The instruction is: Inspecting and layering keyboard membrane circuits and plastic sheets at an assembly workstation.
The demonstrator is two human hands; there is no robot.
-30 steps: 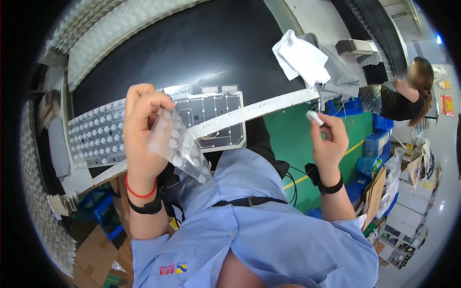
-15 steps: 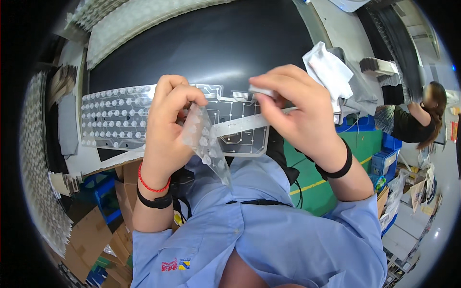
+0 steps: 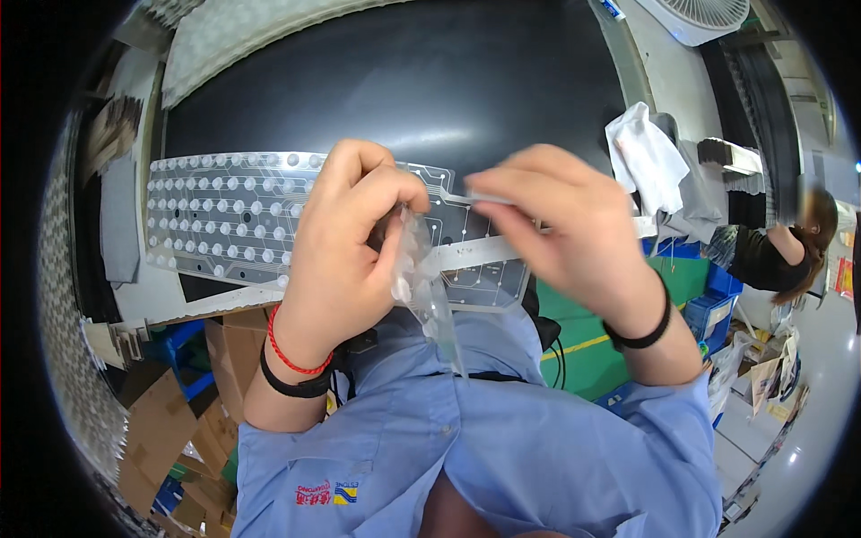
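A clear keyboard membrane sheet (image 3: 235, 215) with printed circuit lines and rows of whitish rubber domes lies along the near edge of a black work surface. My left hand (image 3: 354, 242) is closed on a raised, bent flap (image 3: 429, 309) of clear sheet with domes, which hangs toward my lap. To its right, bare circuit lines (image 3: 489, 282) show without domes. My right hand (image 3: 574, 220) is closed in a pinch on a narrow pale strip (image 3: 489, 199) above these lines; its far end is hidden by the fingers. A white flat bar (image 3: 471, 254) passes beneath both hands.
A white cloth (image 3: 647, 157) lies on grey material at the right. The black work surface (image 3: 386, 81) stretches behind the sheet, with pale stacked sheets (image 3: 260, 40) at the far left. A white fan (image 3: 704, 16) stands far right. A co-worker (image 3: 789, 247) sits at the right.
My left hand has shifted right with the flap. My right hand has also moved slightly right and lower, still pinching. The head view has turned a little.
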